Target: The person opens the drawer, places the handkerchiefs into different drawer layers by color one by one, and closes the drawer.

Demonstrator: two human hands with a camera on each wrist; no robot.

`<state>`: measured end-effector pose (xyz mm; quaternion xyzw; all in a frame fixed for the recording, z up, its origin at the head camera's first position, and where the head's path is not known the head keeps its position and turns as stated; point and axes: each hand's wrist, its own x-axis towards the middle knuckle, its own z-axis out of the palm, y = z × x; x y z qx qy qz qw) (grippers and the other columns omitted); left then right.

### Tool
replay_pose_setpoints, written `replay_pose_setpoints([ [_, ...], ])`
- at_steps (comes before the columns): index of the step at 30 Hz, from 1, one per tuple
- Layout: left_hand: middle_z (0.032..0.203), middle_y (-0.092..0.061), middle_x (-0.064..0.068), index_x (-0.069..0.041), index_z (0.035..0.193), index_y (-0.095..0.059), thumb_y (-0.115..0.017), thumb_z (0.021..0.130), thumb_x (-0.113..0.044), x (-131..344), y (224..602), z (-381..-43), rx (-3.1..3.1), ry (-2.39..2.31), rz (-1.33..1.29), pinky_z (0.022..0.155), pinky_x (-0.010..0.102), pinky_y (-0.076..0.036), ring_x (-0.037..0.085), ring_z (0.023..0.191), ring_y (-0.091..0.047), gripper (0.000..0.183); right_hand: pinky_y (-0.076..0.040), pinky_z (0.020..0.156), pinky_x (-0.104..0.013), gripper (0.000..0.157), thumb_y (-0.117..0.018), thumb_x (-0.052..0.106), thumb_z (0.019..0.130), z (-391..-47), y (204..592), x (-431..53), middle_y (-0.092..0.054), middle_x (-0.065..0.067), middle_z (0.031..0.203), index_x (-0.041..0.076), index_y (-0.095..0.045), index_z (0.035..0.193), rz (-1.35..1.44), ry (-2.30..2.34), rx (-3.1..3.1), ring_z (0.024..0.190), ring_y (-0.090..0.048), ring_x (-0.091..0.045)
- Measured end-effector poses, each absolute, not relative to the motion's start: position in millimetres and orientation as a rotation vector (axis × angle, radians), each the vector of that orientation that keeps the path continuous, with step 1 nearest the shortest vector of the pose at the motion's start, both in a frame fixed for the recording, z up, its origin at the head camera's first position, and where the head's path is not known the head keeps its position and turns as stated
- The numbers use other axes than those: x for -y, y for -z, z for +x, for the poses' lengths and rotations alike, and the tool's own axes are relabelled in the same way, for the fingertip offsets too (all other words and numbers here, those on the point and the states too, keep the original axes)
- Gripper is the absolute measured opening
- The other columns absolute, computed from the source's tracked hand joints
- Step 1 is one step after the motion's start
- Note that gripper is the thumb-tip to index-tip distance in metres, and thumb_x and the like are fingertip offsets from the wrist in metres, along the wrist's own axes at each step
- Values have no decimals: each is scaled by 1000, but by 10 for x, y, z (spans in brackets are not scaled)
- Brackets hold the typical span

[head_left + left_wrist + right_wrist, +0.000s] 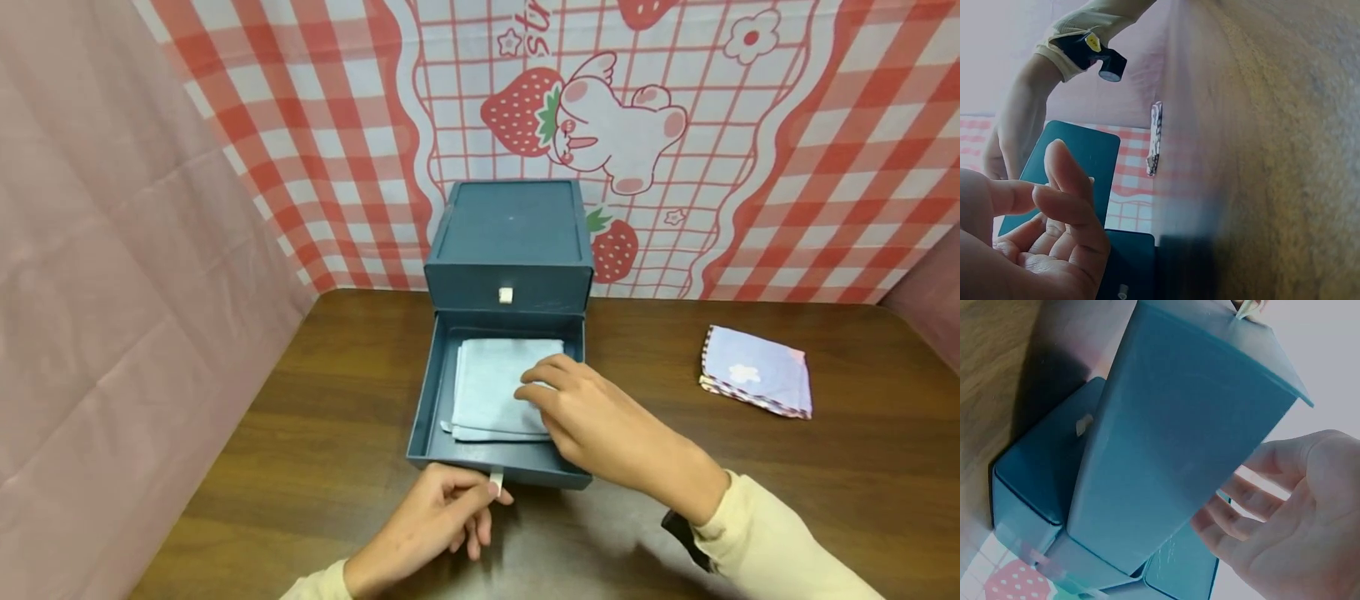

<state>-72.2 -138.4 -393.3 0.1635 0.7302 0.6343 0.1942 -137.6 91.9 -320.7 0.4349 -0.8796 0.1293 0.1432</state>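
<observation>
A dark teal drawer [426, 408] is pulled out of a small drawer cabinet [513, 221]. Folded light-blue cloths [495, 383] lie stacked inside it. At the drawer's front, my left hand [431, 517] pinches the pale pull tab [497, 482] between thumb and forefinger. My right hand [607, 425] hovers over the right part of the cloths, fingers loosely bent and holding nothing. From the right wrist, the drawer's outer side [1179, 425] shows, with the right hand's fingers [1250, 494] reaching past its upper edge. The cloths are out of sight in both wrist views.
A folded lavender cloth [757, 371] with a white flower and checked edging lies on the wooden table [330, 433] to the right. Another drawer front [1129, 262] sits lower in the cabinet. Behind stands a red-and-white strawberry curtain [352, 142]; a pink curtain [112, 275] hangs at left.
</observation>
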Motion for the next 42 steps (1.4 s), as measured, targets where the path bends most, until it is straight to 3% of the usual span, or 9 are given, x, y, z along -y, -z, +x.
replay_pose_setpoints([
  [7, 63, -65, 6, 3, 105, -73, -54, 104, -24, 1378, 3942, -713, -2058, -1773, 458, 41, 19, -40, 9, 47, -58, 33, -50, 94, -39, 21, -63, 1, 91, -1374, 3146, -991, -67, -5, 110, 5, -71, 111, 1249, -403, 2444, 108, -59, -22],
  [23, 66, -65, 12, 2, 114, -71, -54, 104, -23, 1374, 3950, -716, -2039, -1800, 452, 42, 18, -40, 10, 48, -58, 32, -49, 95, -38, 19, -66, 3, 90, -1349, 3064, -1222, -67, -4, 109, 3, -70, 109, 1186, -472, 2374, 107, -58, -22],
  [42, 65, -65, 10, -2, 120, -69, -55, 104, -26, 1359, 3952, -716, -2048, -1798, 438, 41, 18, -39, 10, 47, -57, 33, -46, 93, -34, 21, -63, -2, 89, -1416, 2929, -1507, -69, -6, 109, 3, -70, 108, 1099, -531, 2278, 109, -58, -22],
])
